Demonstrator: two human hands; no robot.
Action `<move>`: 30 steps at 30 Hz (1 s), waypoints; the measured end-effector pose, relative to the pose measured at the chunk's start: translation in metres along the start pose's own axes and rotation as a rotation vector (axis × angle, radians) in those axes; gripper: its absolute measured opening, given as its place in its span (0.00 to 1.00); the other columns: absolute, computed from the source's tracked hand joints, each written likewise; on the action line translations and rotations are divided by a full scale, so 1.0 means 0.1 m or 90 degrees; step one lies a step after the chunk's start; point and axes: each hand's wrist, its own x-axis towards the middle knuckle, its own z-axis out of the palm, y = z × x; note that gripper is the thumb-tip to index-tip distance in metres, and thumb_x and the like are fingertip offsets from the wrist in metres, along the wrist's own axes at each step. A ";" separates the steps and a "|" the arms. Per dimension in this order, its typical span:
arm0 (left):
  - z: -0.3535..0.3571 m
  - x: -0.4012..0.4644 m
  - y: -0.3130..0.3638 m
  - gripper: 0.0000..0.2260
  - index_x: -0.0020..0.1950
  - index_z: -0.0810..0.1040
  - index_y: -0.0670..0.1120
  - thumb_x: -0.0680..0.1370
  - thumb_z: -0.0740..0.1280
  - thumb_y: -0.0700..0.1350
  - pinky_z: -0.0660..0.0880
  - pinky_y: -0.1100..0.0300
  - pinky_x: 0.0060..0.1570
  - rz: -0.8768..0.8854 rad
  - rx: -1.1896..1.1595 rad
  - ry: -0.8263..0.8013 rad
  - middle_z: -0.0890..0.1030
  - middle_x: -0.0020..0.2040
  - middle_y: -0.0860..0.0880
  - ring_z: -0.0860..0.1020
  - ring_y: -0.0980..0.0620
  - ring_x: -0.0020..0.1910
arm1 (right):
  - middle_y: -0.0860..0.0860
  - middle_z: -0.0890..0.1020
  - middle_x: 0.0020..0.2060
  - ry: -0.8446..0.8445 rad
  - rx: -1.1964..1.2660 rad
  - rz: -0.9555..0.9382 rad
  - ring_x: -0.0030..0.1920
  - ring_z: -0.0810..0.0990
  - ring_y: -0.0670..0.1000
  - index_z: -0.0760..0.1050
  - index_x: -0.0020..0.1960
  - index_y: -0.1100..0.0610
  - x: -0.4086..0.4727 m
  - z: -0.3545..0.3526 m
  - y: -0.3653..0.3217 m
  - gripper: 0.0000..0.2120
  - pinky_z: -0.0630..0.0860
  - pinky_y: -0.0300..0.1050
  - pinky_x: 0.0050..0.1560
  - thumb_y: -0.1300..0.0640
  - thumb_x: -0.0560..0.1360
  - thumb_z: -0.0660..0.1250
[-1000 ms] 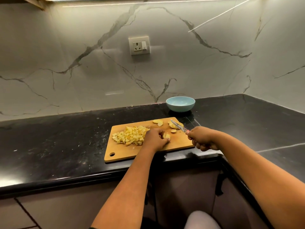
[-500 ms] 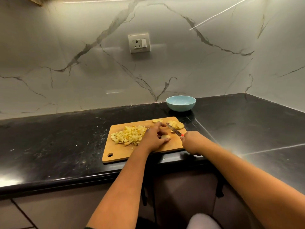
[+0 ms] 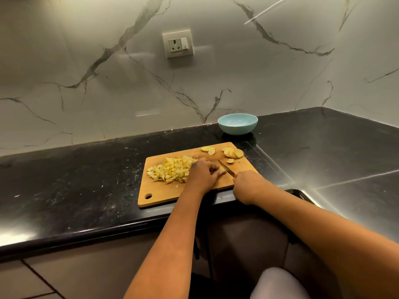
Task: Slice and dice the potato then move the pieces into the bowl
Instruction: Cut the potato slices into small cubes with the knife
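A wooden cutting board lies on the black counter. On its left half sits a pile of diced potato. Potato slices lie at its far right corner, with two more slices beside them and one small slice lower down. My left hand holds down a potato piece mid-board, its fingers curled over it. My right hand grips a red-handled knife, the blade lying just right of my left fingertips. A light blue bowl stands empty behind the board.
A marble wall with a socket plate backs the black counter. The counter turns a corner at the right. The counter's front edge runs just below the board.
My right hand drew the knife back toward me and left, from over the slices to beside my left fingertips. My left hand stayed on the piece mid-board.
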 end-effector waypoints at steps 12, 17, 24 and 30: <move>0.06 0.03 -0.06 0.11 0.57 0.84 0.43 0.77 0.72 0.44 0.69 0.66 0.50 0.019 -0.001 0.013 0.79 0.54 0.47 0.76 0.53 0.51 | 0.56 0.76 0.52 -0.005 0.025 0.048 0.55 0.77 0.58 0.73 0.62 0.59 -0.12 -0.08 -0.17 0.13 0.75 0.51 0.55 0.62 0.78 0.59; 0.04 0.03 -0.03 0.11 0.57 0.83 0.42 0.77 0.72 0.45 0.67 0.67 0.49 0.010 0.004 0.007 0.80 0.55 0.46 0.76 0.52 0.52 | 0.55 0.74 0.49 -0.088 -0.040 0.036 0.51 0.75 0.56 0.71 0.64 0.59 -0.17 -0.24 -0.14 0.15 0.75 0.50 0.58 0.61 0.78 0.61; 0.00 -0.02 0.00 0.13 0.58 0.83 0.43 0.76 0.72 0.46 0.71 0.66 0.52 -0.012 -0.017 0.011 0.82 0.56 0.46 0.78 0.53 0.53 | 0.57 0.76 0.56 -0.123 -0.146 0.012 0.55 0.76 0.55 0.72 0.65 0.63 -0.48 -0.56 0.03 0.15 0.71 0.45 0.55 0.62 0.81 0.56; -0.03 -0.10 -0.01 0.12 0.60 0.82 0.42 0.78 0.70 0.44 0.70 0.66 0.54 -0.007 -0.021 0.018 0.83 0.57 0.46 0.79 0.52 0.55 | 0.56 0.80 0.48 0.001 -0.051 -0.022 0.44 0.78 0.52 0.75 0.59 0.61 -0.33 -0.64 0.16 0.11 0.75 0.43 0.43 0.59 0.81 0.60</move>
